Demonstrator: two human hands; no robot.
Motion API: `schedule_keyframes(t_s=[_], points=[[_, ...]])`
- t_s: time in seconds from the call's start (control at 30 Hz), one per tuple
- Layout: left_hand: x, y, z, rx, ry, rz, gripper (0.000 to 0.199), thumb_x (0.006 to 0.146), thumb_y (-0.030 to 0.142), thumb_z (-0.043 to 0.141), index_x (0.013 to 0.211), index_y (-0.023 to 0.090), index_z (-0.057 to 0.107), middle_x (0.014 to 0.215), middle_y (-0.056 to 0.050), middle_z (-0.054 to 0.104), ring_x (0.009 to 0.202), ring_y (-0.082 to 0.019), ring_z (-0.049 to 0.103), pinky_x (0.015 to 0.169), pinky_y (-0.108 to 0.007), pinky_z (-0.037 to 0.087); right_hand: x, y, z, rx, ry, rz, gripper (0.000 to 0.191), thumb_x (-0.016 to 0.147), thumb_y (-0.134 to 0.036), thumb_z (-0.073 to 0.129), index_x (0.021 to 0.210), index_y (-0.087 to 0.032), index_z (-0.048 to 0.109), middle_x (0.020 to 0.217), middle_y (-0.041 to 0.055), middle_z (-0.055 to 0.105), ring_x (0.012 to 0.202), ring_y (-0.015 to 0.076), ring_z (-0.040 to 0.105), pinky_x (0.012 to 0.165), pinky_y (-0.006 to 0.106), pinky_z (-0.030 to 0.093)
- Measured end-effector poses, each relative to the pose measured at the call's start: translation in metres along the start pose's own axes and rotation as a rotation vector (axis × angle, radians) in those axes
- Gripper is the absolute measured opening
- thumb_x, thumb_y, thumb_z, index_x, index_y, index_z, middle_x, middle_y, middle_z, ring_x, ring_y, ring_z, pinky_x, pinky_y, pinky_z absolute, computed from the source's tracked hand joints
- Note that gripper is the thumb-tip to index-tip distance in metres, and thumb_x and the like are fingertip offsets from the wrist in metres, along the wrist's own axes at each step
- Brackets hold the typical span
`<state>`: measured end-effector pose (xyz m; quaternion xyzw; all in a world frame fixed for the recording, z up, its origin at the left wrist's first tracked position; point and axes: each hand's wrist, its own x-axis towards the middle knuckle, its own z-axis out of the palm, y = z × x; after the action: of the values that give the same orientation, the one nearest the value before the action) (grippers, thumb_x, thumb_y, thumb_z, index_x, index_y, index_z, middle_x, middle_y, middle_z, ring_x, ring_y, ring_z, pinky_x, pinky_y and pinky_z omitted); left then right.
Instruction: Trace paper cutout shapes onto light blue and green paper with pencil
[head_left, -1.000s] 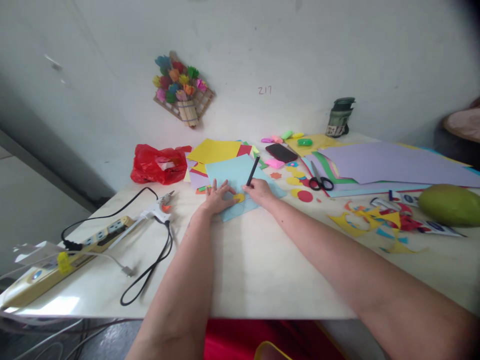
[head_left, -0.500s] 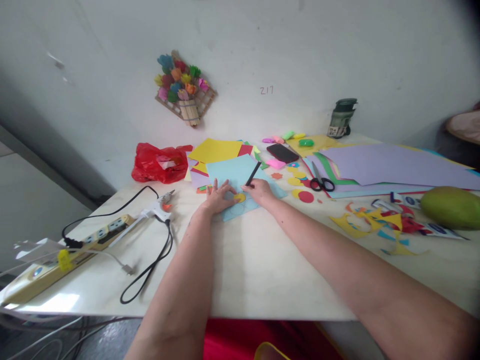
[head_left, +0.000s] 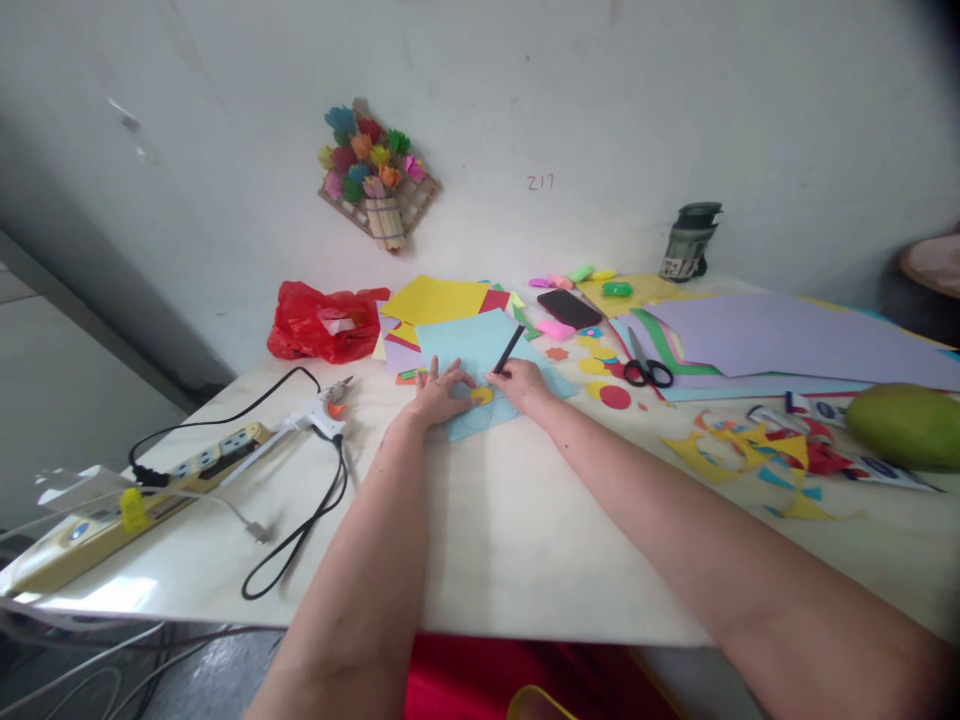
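Pale-blue paper (head_left: 472, 340) is lying well back from the front edge of the table (head_left: 495, 560). With my left grip (head_left: 442, 395) spread, I am steadying a yellow disc (head_left: 484, 397) on it; my right grip (head_left: 517, 384) is pinching a black pen (head_left: 510, 348), apparently tracing. The next stroke is seemingly calling for a still disc.

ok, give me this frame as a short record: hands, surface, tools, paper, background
left hand: fingers spread on light blue paper, thumb side at a small yellow disc
right hand: gripping black pen, tilted, lower end near the disc; exact tip contact too small to tell
surface: pale table
tools: scissors on papers at right; glue gun and power strip at left
paper: purple sheet at right; yellow scraps nearer the person
background: wall with a colourful flower ornament
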<state>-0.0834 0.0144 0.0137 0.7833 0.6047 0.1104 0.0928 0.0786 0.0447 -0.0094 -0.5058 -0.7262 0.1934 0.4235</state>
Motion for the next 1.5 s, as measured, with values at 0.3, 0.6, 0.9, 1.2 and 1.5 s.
schedule_keyframes(t_s=[0.3,0.6,0.9,1.2,1.5], points=[[-0.001,0.003,-0.002,-0.009,-0.011,-0.019,0.034,0.065,0.054,0.047,0.092,0.032,0.05,0.134,0.01,0.017,0.122,-0.025,-0.01,0.095,-0.05,-0.003,-0.002,-0.005,-0.004,-0.032,0.006,0.014,0.018,0.065,-0.032,0.054,0.067,-0.016,0.061,0.066,0.0026,0.063,0.062,0.0108,0.055,0.055,0.018,0.038],[-0.001,0.001,-0.001,-0.026,0.001,0.006,0.035,0.064,0.055,0.048,0.091,0.032,0.051,0.134,0.008,0.019,0.122,-0.026,-0.008,0.094,-0.051,-0.003,-0.004,-0.006,-0.005,-0.067,0.015,0.047,0.018,0.064,-0.033,0.053,0.065,-0.016,0.061,0.063,0.0025,0.062,0.06,0.0115,0.054,0.054,0.019,0.037],[-0.001,0.0,-0.001,-0.036,0.001,0.004,0.034,0.064,0.054,0.048,0.09,0.032,0.05,0.134,0.007,0.02,0.122,-0.025,-0.009,0.094,-0.052,-0.004,-0.004,-0.01,-0.008,-0.076,0.005,0.06,0.018,0.065,-0.031,0.051,0.065,-0.016,0.06,0.065,0.0027,0.062,0.062,0.0111,0.054,0.055,0.018,0.037],[-0.001,0.002,-0.001,-0.024,-0.001,-0.006,0.034,0.065,0.055,0.047,0.091,0.033,0.05,0.134,0.009,0.019,0.121,-0.025,-0.01,0.095,-0.05,-0.003,-0.005,-0.011,-0.008,-0.074,-0.012,0.078,0.019,0.065,-0.033,0.05,0.063,-0.016,0.06,0.063,0.0018,0.061,0.06,0.0106,0.053,0.053,0.018,0.036],[-0.002,0.005,-0.002,0.056,0.031,-0.078,0.051,0.06,0.062,0.047,0.102,0.033,0.042,0.136,0.005,0.012,0.119,-0.026,-0.017,0.094,-0.051,-0.005,-0.002,-0.007,-0.007,0.059,0.003,0.081,0.029,0.065,-0.043,0.05,0.069,-0.016,0.062,0.064,0.0015,0.062,0.06,0.0102,0.054,0.054,0.018,0.038]])
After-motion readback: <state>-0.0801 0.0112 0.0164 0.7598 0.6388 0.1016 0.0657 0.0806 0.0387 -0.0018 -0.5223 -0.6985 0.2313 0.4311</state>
